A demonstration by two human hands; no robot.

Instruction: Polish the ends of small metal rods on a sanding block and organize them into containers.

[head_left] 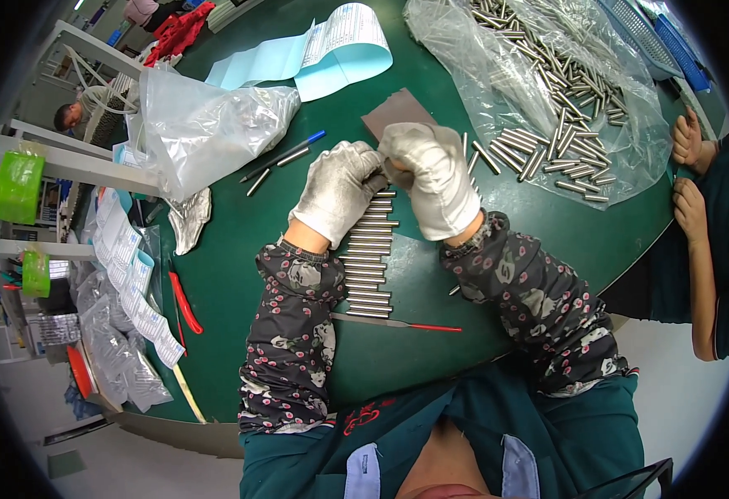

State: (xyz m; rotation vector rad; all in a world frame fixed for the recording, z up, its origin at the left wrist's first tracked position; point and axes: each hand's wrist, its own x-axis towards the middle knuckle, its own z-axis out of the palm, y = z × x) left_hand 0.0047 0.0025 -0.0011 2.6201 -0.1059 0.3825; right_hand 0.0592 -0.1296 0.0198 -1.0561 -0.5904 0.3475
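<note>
White-gloved left hand and right hand work close together (whether either grip grasps anything cannot be told); should the left dip, lined-up pins could scatter.

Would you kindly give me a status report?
Left hand, right hand: gloved, close together. Metal pins: in a row. Red-handled tool: at row's near end.

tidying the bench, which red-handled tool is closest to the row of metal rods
The slim grey-bladed tool, lying just below the row of metal rods in the picture; the other red-handled tools lie well off to the left.
</note>
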